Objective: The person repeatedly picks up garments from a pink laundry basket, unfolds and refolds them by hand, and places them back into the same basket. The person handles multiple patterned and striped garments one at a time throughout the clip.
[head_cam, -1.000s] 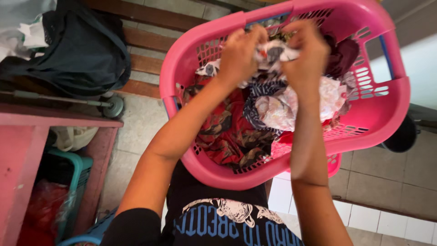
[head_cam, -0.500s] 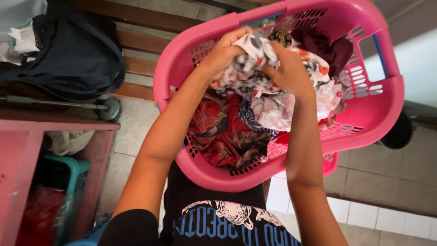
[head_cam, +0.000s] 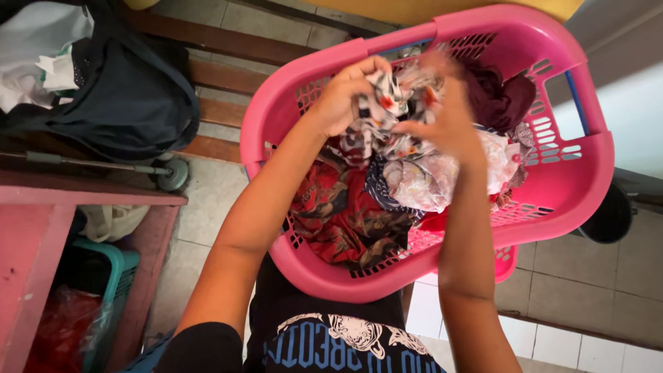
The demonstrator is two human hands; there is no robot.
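Both hands grip one patterned white garment (head_cam: 387, 114), bunched and lifted just above the pile in the pink laundry basket (head_cam: 587, 179): left hand (head_cam: 345, 97) clenched on its left edge, right hand (head_cam: 449, 121) pinching the right side. Looks like light, limp fabric that sags and twists with no stiffness, so best taken at a hem or seam with a full pinch. Red floral cloth (head_cam: 345, 214) lies lower in the basket; maroon cloth (head_cam: 497, 97) at its far side.

Single head-worn cam, looking steeply down, close on the pink laundry basket (head_cam: 594, 179); floor tiles (head_cam: 207, 200) at frame edges. No second view to overlap.
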